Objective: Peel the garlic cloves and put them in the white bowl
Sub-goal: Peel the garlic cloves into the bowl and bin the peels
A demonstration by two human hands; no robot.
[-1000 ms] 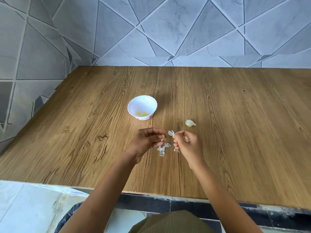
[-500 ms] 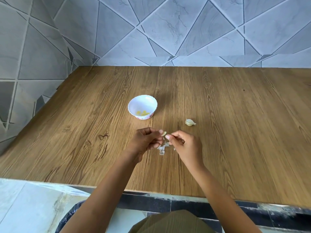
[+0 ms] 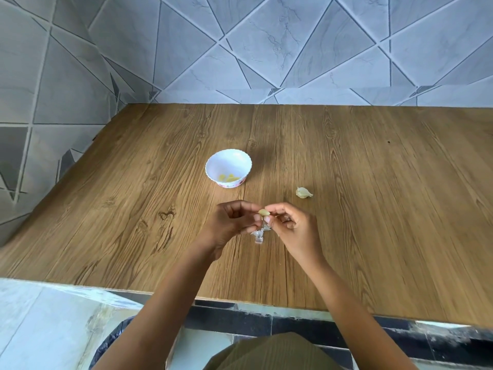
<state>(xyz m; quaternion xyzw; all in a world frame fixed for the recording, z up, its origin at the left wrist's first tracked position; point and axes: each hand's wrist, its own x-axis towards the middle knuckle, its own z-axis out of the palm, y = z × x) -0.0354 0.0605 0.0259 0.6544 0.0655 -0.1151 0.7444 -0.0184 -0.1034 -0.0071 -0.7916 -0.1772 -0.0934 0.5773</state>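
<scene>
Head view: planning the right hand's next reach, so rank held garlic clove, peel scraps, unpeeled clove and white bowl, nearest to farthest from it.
1. held garlic clove, pinched by the right hand
2. peel scraps, just left, below its fingers
3. unpeeled clove, beyond it, slightly right
4. white bowl, farther back, left

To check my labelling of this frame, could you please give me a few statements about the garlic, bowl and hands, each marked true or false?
1. The white bowl holds peeled cloves. True.
2. The unpeeled clove lies left of the bowl. False: it lies on the wooden table, to the bowl's right.
3. The left hand and right hand pinch the yellowish clove between them. True.
4. The skin scraps lie in the bowl. False: they lie on the table beneath the hands.
</scene>
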